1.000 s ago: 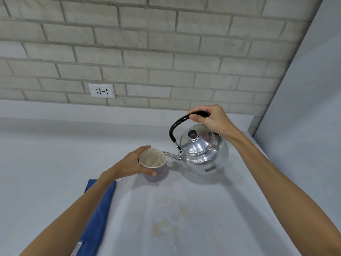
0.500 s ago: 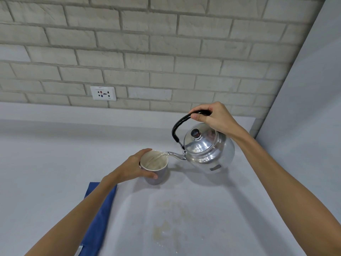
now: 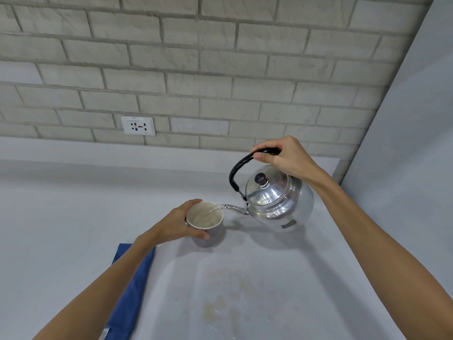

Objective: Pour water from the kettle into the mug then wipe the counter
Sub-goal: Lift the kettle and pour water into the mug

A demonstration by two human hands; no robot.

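The shiny metal kettle [image 3: 277,204] (probably heavy and slick) is tipped by its black handle in the right hand [image 3: 285,157], spout over the mug [image 3: 206,223], which is gripped by the left hand [image 3: 179,225] on the counter [image 3: 73,217].

On the counter [image 3: 73,217] — mug [image 3: 205,223] left of the kettle [image 3: 277,204], cloth [image 3: 132,285] before and left of it.

Likely home kitchen: counter [image 3: 73,217], brick backsplash [image 3: 220,69], outlet [image 3: 138,125], kettle [image 3: 277,202].
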